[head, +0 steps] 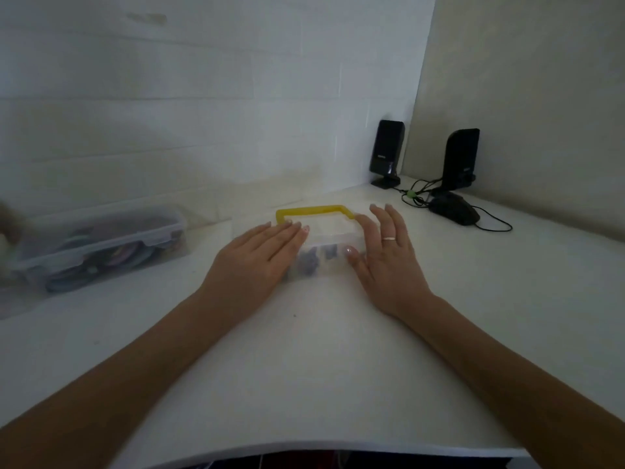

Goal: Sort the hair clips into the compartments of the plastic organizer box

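A small clear plastic organizer box [333,236] with a yellow handle [314,211] lies on the white table in front of me. Dark hair clips [309,262] show through its near wall. My left hand [260,255] lies flat on the box's left part, fingers straight. My right hand [385,252] rests on the box's right end with straight fingers, a ring on one finger, the thumb against the near wall. The hands hide much of the lid.
A larger clear lidded container [101,245] with coloured hair items stands at the left. Two black speakers [387,152] [461,160], a black mouse [455,211] and cables sit at the back right corner. The table's near edge [321,448] is below.
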